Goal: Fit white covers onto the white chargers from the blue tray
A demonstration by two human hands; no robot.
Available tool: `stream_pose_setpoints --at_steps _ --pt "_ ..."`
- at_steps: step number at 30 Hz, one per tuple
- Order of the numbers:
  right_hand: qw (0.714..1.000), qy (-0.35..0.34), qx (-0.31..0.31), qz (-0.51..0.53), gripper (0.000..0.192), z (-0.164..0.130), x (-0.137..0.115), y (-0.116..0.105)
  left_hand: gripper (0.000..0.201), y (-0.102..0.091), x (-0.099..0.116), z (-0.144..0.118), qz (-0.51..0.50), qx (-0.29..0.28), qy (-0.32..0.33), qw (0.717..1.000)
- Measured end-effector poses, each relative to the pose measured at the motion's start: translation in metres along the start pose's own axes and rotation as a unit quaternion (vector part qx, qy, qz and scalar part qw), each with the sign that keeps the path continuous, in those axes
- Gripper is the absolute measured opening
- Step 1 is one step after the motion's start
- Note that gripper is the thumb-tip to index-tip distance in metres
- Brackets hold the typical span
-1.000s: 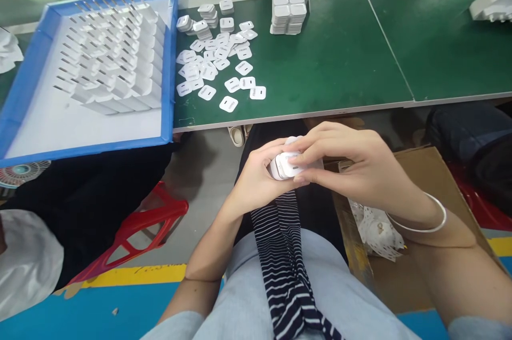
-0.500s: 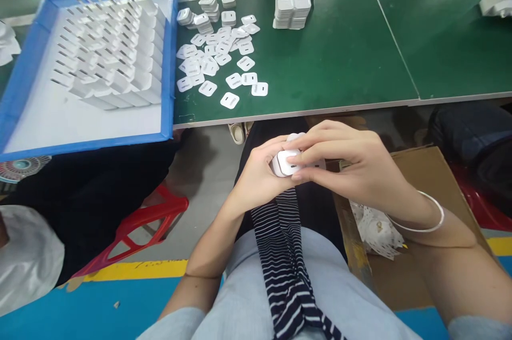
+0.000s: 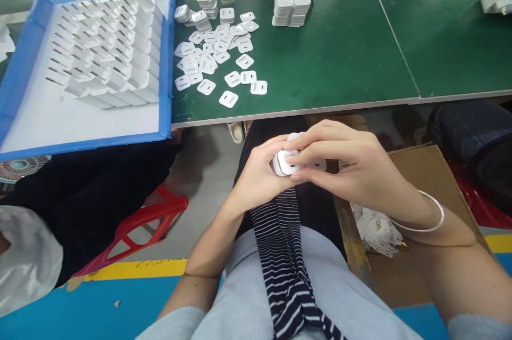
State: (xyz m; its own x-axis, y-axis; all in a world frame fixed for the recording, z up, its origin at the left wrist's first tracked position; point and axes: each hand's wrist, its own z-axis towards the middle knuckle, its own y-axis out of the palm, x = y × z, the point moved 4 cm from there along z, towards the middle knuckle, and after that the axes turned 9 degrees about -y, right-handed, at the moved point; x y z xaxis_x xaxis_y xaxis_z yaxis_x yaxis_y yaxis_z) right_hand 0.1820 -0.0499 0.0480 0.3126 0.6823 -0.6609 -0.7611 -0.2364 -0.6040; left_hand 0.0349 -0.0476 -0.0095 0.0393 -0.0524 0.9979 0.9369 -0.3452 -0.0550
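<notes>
Hands at work above the lap, seen from the head. The left hand (image 3: 262, 177) is curled around a small white housing (image 3: 276, 166), its fingers closed on the sides; the housing lies in front of the near edge of the green table (image 3: 340, 63). A slotted end plate (image 3: 285, 158) sits at the housing's exposed end, with a dark seam visible between the two. The right hand (image 3: 346, 156) holds this plate between the thumb and a fingertip, the gap narrow (whether the plate is fully seated cannot be told). A second slotted plate (image 3: 319, 164) shows beneath the right fingers; how it is supported is hidden. On the table, upper left, a blue-rimmed tray (image 3: 166, 63) bears rows of white plug bodies (image 3: 120, 71), metal pins upward. Just beside it lie scattered loose plates (image 3: 229, 98), with short stacks (image 3: 207, 3) behind them. Farther right stands a taller block of stacked white pieces (image 3: 293, 1). A cardboard box (image 3: 420, 169) rests below the right forearm.
</notes>
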Motion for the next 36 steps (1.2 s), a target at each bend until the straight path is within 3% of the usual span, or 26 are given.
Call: stream_pose_setpoints --at_steps 9,15,22,27,33,36 --pt "1.0 0.017 -0.013 0.009 0.015 0.001 -0.003 -0.003 0.041 -0.001 -0.002 0.0 -0.017 0.004 0.005 1.0" --pt "0.986 0.077 0.14 0.051 0.033 -0.008 0.01 -0.01 0.04 -0.003 0.004 0.001 0.0 0.011 0.054 0.999" --pt "0.952 0.136 0.181 0.206 0.07 -0.023 0.013 0.024 0.039 -0.002 0.006 -0.001 0.015 0.058 0.138 0.989" --pt "0.917 0.169 0.19 0.308 0.064 -0.023 0.008 0.041 0.042 -0.002 0.004 -0.005 0.06 0.106 0.164 0.979" --pt "0.895 0.176 0.186 0.366 0.059 -0.019 0.02 0.055 0.036 -0.008 -0.008 -0.006 0.079 0.146 0.159 0.973" --pt "0.896 0.176 0.194 0.358 0.054 -0.016 0.025 0.062 0.036 -0.009 -0.014 -0.007 0.106 0.155 0.168 0.968"
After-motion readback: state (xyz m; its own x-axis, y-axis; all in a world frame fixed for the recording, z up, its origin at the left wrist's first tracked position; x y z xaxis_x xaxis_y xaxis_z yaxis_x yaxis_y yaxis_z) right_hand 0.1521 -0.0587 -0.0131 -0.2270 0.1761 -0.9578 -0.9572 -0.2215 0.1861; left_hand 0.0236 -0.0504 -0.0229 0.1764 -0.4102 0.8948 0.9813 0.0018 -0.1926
